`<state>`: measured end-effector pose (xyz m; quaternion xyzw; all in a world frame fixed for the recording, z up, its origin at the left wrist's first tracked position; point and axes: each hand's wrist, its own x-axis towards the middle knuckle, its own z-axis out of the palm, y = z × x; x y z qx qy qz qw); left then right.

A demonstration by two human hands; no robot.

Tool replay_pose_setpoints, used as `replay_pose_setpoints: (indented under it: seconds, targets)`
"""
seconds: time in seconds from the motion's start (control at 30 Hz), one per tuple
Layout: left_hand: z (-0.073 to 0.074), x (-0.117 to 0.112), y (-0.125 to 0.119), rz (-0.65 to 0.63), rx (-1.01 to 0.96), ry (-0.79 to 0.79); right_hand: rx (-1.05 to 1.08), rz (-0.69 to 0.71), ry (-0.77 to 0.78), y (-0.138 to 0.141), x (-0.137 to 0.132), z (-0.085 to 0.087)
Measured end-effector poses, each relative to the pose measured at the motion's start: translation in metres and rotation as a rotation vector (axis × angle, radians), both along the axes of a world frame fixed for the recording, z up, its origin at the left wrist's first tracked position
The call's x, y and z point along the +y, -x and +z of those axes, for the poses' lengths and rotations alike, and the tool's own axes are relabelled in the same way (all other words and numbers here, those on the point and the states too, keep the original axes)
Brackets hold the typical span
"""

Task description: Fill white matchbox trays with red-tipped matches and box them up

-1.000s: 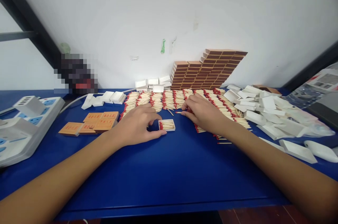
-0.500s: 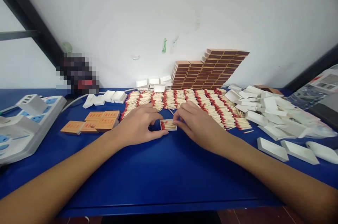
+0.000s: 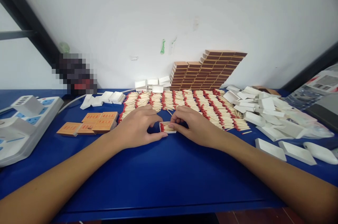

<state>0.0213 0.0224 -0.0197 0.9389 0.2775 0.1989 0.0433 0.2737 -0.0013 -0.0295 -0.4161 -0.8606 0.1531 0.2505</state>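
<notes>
Many matches (image 3: 185,100) strewn across blue table (image 3: 163,178)

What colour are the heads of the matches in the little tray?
Red, on the matches in the tray; best in head view.

The right hand (image 3: 194,125) has left the long row of red-tipped wooden matches (image 3: 211,106) at centre right of the frame. It has shifted left and slightly down to the small white cardboard tray filled with matches (image 3: 165,128) at frame centre. Its fingertips (image 3: 173,125), formerly on the row, now rest on the right end of the tray. They cover that end, which was fully exposed one second ago. The right forearm now lies lower in the frame, uncovering the near edge of the row and a flat white empty tray (image 3: 270,148) at lower right.
</notes>
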Motion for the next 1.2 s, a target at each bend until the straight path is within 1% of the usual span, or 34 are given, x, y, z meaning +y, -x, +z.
replay_pose_setpoints:
  seconds: [0.23,0.33,0.5,0.63,0.77,1.0,1.2]
  targets:
    - [0.001,0.0,-0.001,0.003,0.015,0.009,0.028,-0.028,-0.039,0.005,-0.004,-0.003]
    - [0.0,0.001,-0.001,0.001,0.015,0.022,0.056,-0.053,-0.074,0.002,0.0,-0.005]
    - [0.001,0.001,-0.002,0.004,0.025,0.032,-0.001,-0.184,-0.225,0.0,0.019,-0.013]
    - [0.001,0.0,-0.004,0.002,0.025,0.021,-0.037,-0.306,-0.214,0.007,0.034,-0.017]
    - [0.001,-0.001,-0.004,-0.003,0.025,0.007,-0.086,-0.295,-0.189,0.01,0.038,-0.016]
    - [0.0,0.0,-0.003,0.003,0.034,0.005,-0.085,-0.26,-0.175,0.001,0.041,-0.017]
    - [-0.002,0.0,-0.004,0.003,0.035,0.014,-0.143,-0.215,-0.211,-0.001,0.042,-0.017]
